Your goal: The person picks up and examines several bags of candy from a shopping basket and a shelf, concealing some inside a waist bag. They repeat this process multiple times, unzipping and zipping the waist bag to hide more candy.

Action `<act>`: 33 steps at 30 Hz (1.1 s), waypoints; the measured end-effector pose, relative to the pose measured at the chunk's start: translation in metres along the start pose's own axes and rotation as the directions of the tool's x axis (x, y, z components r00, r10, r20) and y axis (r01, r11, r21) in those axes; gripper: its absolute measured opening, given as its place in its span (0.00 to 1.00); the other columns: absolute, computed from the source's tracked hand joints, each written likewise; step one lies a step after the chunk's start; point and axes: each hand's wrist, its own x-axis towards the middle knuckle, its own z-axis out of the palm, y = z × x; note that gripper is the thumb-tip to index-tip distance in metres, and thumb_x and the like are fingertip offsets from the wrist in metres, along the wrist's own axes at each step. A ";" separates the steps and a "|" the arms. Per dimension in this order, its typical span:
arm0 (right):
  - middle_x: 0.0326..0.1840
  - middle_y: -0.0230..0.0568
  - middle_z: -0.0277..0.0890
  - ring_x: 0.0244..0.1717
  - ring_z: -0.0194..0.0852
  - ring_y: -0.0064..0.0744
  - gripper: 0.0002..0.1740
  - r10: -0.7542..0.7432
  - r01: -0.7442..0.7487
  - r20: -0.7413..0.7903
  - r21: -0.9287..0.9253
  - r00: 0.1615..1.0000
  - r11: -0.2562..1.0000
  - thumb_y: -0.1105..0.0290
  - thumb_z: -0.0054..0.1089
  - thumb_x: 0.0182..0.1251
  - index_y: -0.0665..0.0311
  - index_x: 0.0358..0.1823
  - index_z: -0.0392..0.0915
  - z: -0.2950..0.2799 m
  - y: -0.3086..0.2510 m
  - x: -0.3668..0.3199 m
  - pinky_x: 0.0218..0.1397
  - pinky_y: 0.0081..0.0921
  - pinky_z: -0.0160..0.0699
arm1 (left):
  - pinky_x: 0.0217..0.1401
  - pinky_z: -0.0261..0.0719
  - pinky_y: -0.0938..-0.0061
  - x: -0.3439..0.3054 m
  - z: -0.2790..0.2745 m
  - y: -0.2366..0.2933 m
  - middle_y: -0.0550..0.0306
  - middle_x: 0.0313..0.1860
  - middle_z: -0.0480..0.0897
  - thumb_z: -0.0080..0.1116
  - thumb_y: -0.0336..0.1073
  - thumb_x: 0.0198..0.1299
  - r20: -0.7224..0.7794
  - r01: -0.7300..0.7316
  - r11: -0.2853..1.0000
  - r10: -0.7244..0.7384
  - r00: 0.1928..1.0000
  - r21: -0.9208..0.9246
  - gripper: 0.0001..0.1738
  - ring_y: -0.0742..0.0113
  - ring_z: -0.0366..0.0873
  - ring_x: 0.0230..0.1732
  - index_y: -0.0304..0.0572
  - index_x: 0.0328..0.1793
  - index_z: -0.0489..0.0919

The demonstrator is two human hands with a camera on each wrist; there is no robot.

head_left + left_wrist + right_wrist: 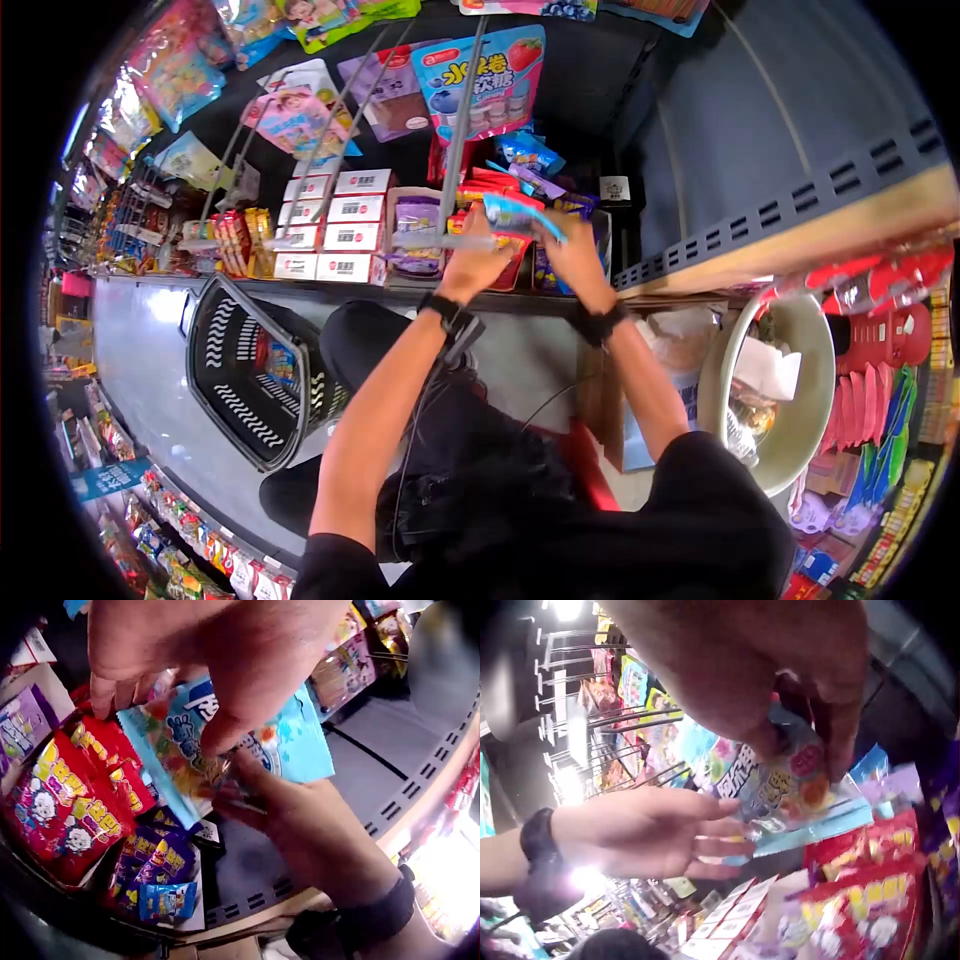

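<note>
A light blue, partly clear bag of gummy candy (515,215) is held between both hands above the bottom shelf's candy boxes. My left hand (475,265) pinches it from the left, with the thumb (229,731) in front and other fingers behind. On the opposite side my right hand (578,258) grips the bag; in the right wrist view its fingers (844,735) bend over the top part. Beneath the bag stand red candy packets (67,810) in a box. Purple packets (157,859) and a small blue packet (168,900) fill the box beside them.
White boxes (352,237) are stacked left of the candy. Hooks with hanging bags (485,80) jut out above the hands. A black basket (215,380) with packets inside stands on the floor at left; a pale bucket (818,400) is at right, by the shelf edge (800,235).
</note>
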 end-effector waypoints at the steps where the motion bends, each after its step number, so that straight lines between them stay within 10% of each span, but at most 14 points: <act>1: 0.43 0.58 0.82 0.45 0.82 0.57 0.12 -0.023 0.022 -0.016 -0.025 1.000 0.999 0.69 0.61 0.66 0.67 0.48 0.83 -0.001 0.010 0.022 0.47 0.39 0.79 | 0.70 0.65 0.53 0.020 0.012 -0.007 0.32 0.61 0.72 0.66 0.35 0.55 -0.086 -0.035 0.999 0.036 0.996 0.010 0.35 0.34 0.66 0.65 0.27 0.66 0.65; 9: 0.43 0.56 0.84 0.46 0.82 0.57 0.15 0.059 -0.063 -0.044 -0.084 0.997 0.994 0.63 0.65 0.65 0.63 0.48 0.85 0.050 0.157 0.121 0.49 0.42 0.80 | 0.73 0.65 0.62 0.141 0.053 -0.085 0.35 0.70 0.69 0.65 0.31 0.57 -0.084 -0.053 0.995 0.045 0.995 -0.090 0.43 0.44 0.68 0.71 0.30 0.77 0.58; 13: 0.46 0.57 0.83 0.48 0.81 0.59 0.21 0.082 -0.055 0.145 -0.176 0.986 0.983 0.58 0.71 0.60 0.60 0.52 0.82 0.082 0.226 0.107 0.48 0.45 0.80 | 0.75 0.64 0.61 0.142 0.070 -0.109 0.31 0.71 0.69 0.65 0.36 0.57 0.107 0.210 0.968 -0.196 0.975 -0.138 0.45 0.41 0.64 0.74 0.30 0.78 0.55; 19: 0.48 0.52 0.83 0.50 0.83 0.45 0.25 0.135 -0.133 -0.084 0.033 0.987 0.991 0.62 0.71 0.61 0.68 0.55 0.77 0.047 0.162 0.092 0.54 0.36 0.78 | 0.67 0.73 0.59 0.108 0.020 -0.075 0.35 0.61 0.78 0.65 0.39 0.59 0.145 0.092 0.983 -0.115 0.983 0.157 0.32 0.40 0.75 0.65 0.35 0.69 0.71; 22: 0.47 0.46 0.84 0.48 0.82 0.37 0.20 0.138 -0.103 -0.219 0.163 0.966 0.981 0.62 0.66 0.67 0.66 0.55 0.77 0.028 0.090 0.048 0.53 0.32 0.79 | 0.54 0.79 0.57 0.040 0.000 -0.074 0.43 0.44 0.86 0.64 0.41 0.60 0.004 -0.017 0.992 0.017 1.000 -0.127 0.16 0.49 0.83 0.50 0.38 0.49 0.83; 23: 0.46 0.43 0.84 0.47 0.82 0.35 0.17 0.158 -0.098 -0.259 0.231 0.953 0.968 0.63 0.64 0.69 0.66 0.53 0.78 0.027 0.058 0.030 0.52 0.31 0.79 | 0.52 0.80 0.59 0.005 -0.002 -0.090 0.43 0.40 0.86 0.64 0.40 0.60 -0.116 -0.267 0.935 0.246 0.962 -0.232 0.15 0.49 0.84 0.47 0.37 0.48 0.82; 24: 0.44 0.42 0.84 0.45 0.82 0.35 0.15 0.176 -0.150 -0.179 0.148 0.968 0.977 0.65 0.62 0.70 0.66 0.52 0.78 0.029 0.029 0.010 0.51 0.30 0.79 | 0.51 0.81 0.60 -0.036 -0.062 0.000 0.42 0.41 0.86 0.64 0.39 0.60 0.060 -0.007 0.967 -0.008 0.998 0.256 0.15 0.49 0.85 0.47 0.35 0.48 0.82; 25: 0.43 0.42 0.83 0.44 0.82 0.34 0.12 0.180 -0.175 -0.117 0.051 0.977 0.983 0.67 0.61 0.71 0.66 0.50 0.79 0.029 0.001 -0.007 0.50 0.28 0.79 | 0.52 0.82 0.64 -0.070 -0.077 0.015 0.46 0.51 0.86 0.64 0.35 0.62 -0.080 0.010 0.997 -0.016 0.997 -0.075 0.19 0.57 0.85 0.47 0.36 0.57 0.80; 27: 0.39 0.41 0.82 0.41 0.81 0.31 0.09 0.171 -0.222 0.179 0.326 0.969 0.919 0.70 0.60 0.71 0.68 0.47 0.79 0.044 -0.062 -0.051 0.48 0.26 0.79 | 0.51 0.82 0.69 -0.141 -0.117 0.056 0.49 0.50 0.86 0.62 0.33 0.64 -0.163 0.128 0.977 -0.156 0.974 -0.173 0.16 0.63 0.85 0.48 0.36 0.56 0.80; 30: 0.40 0.40 0.82 0.41 0.81 0.29 0.12 -0.222 -0.057 0.632 0.390 0.743 0.919 0.72 0.63 0.69 0.69 0.51 0.77 0.055 -0.191 -0.123 0.47 0.26 0.78 | 0.51 0.80 0.76 -0.249 -0.157 0.089 0.55 0.49 0.86 0.58 0.27 0.67 -0.426 0.181 0.904 -0.350 0.834 -0.388 0.12 0.72 0.83 0.51 0.35 0.56 0.80; 33: 0.46 0.43 0.82 0.42 0.81 0.30 0.16 -0.411 -0.350 0.842 0.525 0.350 0.776 0.71 0.63 0.68 0.67 0.55 0.76 0.076 -0.285 -0.202 0.47 0.28 0.78 | 0.53 0.78 0.78 -0.338 -0.180 0.093 0.57 0.48 0.85 0.55 0.28 0.69 -0.639 0.165 0.875 -0.450 0.624 -0.455 0.11 0.73 0.82 0.50 0.34 0.55 0.80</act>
